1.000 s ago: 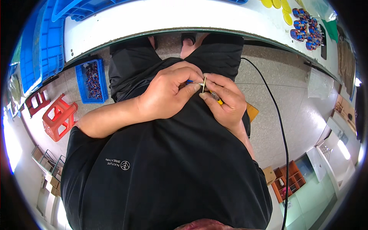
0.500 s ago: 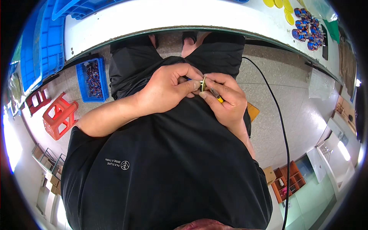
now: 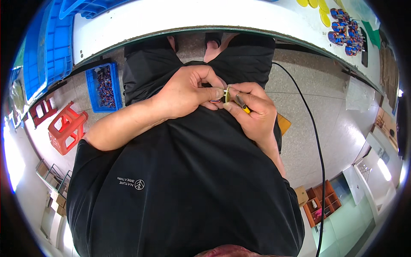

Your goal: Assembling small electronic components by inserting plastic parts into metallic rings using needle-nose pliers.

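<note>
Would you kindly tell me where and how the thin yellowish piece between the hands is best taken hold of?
Probably the rim of the thin yellowish piece, from the right: it stands nearly edge-on, and the left hand crowds its left side.

Red plastic stool stands on floor, lt.; blk. cable curves down rt. side; brown compartmented shelf, w/ cardboard box beside, occupies lower rt.; translucent plastic sheet hangs near tabletop.

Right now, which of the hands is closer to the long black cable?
The right hand: it's left of the black cable. The left hand is farther left.
</note>
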Motion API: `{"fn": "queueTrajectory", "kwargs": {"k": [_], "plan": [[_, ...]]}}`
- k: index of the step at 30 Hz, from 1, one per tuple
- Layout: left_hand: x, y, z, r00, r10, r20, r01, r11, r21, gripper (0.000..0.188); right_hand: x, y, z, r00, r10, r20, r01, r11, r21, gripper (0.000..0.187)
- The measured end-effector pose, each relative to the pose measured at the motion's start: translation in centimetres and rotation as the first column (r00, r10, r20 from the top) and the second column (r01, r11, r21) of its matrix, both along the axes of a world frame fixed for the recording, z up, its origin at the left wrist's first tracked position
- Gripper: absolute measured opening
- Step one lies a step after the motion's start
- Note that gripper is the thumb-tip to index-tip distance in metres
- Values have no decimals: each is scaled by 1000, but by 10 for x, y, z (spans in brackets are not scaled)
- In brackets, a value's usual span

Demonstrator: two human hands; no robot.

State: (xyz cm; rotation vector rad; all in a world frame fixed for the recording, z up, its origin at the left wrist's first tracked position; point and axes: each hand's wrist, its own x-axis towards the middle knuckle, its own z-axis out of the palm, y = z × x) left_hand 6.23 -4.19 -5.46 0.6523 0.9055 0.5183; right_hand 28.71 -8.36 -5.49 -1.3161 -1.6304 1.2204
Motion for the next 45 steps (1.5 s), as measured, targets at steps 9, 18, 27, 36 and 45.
{"fn": "queueTrajectory", "kwargs": {"k": [9,18,27,36,45], "plan": [[0,0,0,1000,-5,-21,6,999,50,2,-4,-4,-3,998,-32,49,30,999,40,27],[-1,3,3,1000,7,5,-7,995,102,2,-7,-7,0,997,-70,15,70,997,-31,28],[-1,7,3,1000,9,-9,-9,1000,12,2,-13,-8,-7,992,-90,85,74,982,175,28],[-4,5,-1,1000,-2,27,-1,994,108,3,-8,-5,4,998,-46,33,48,997,-56,29],[-1,4,1,999,15,-30,-12,997,71,1,-10,-1,1,996,-77,-38,71,987,-142,26]]}}
